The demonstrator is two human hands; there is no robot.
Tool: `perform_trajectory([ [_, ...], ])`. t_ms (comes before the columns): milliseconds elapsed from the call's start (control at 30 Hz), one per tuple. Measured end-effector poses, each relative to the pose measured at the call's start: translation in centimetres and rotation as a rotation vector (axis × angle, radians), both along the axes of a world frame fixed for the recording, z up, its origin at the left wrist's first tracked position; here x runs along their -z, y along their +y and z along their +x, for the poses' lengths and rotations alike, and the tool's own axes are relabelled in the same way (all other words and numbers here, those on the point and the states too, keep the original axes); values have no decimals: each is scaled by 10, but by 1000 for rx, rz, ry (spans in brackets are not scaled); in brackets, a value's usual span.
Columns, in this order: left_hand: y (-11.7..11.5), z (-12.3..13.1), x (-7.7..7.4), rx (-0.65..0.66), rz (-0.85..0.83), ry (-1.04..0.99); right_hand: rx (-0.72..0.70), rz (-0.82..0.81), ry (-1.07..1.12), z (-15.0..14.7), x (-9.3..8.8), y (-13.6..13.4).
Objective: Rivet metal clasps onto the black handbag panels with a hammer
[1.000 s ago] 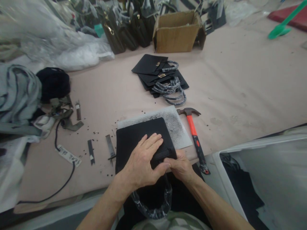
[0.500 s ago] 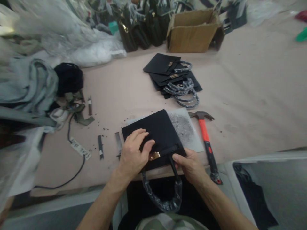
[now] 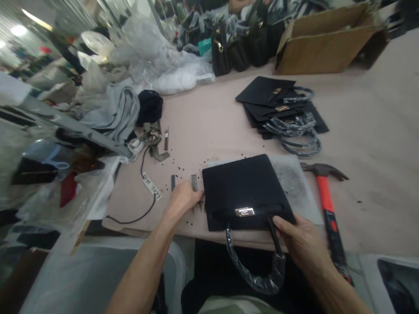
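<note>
A flat black handbag panel lies near the table's front edge, with a gold-toned metal clasp on its lower part. Its handle, wrapped in clear plastic, hangs over the edge. My right hand grips the panel's lower right corner, thumb on top and fingers underneath. Left of the panel, my left hand is down at the tabletop with its fingers drawn together beside a small metal tool; what they hold, if anything, is hidden. A second narrow metal piece lies just beyond that hand.
A claw hammer with a red and black handle lies right of a grey, marked board under the panel. Similar black panels are stacked behind. A cardboard box and dark bags stand at the back; a cable lies left.
My left hand has left the panel's clasp area and moved left to the small tools, uncovering the clasp. My right hand still holds the corner. The view has swung left.
</note>
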State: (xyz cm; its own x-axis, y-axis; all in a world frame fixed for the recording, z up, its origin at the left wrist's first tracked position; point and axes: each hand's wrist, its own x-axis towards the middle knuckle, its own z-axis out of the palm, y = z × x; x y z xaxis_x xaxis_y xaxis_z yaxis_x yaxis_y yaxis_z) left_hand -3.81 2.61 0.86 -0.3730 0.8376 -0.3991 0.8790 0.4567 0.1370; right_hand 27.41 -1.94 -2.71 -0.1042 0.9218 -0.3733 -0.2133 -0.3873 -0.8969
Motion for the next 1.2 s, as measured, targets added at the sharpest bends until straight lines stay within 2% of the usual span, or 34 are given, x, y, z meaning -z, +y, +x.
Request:
perform_trajectory([
  [133,-4,-7,9,4,42,-22,17,-36,21,-6,-4,-3],
  [200,-7,-16,14,-53,110,-135,-10,-12,43,-6,-3,-5],
  [333,-19,-23,12,-326,197,-770,-66,-7,122,-7,-1,-9],
  [400,-26,-18,5,-400,261,-959,-58,-38,185,-8,0,-11],
  [567,-32,7,-8,-406,462,-1039,59,-129,321,-9,-2,-10],
  [700,-26,14,-17,-492,673,-978,61,-135,303,-7,-5,-10],
  [767,-24,17,-24,-535,746,-1035,54,-125,279,-7,-5,-11],
  [833,-23,26,-30,-567,729,-1177,52,-124,270,-8,-5,-11],
  [933,-24,54,-34,-612,580,-1381,39,-129,264,-9,-6,-11],
  [1000,-27,81,-32,-604,503,-1476,19,-127,262,-10,-6,-11],
  [1067,-30,107,-27,-539,498,-1536,-3,-126,266,-11,-6,-11],
  [1200,-37,139,-15,-244,580,-1497,-27,-127,272,-12,-5,-12],
])
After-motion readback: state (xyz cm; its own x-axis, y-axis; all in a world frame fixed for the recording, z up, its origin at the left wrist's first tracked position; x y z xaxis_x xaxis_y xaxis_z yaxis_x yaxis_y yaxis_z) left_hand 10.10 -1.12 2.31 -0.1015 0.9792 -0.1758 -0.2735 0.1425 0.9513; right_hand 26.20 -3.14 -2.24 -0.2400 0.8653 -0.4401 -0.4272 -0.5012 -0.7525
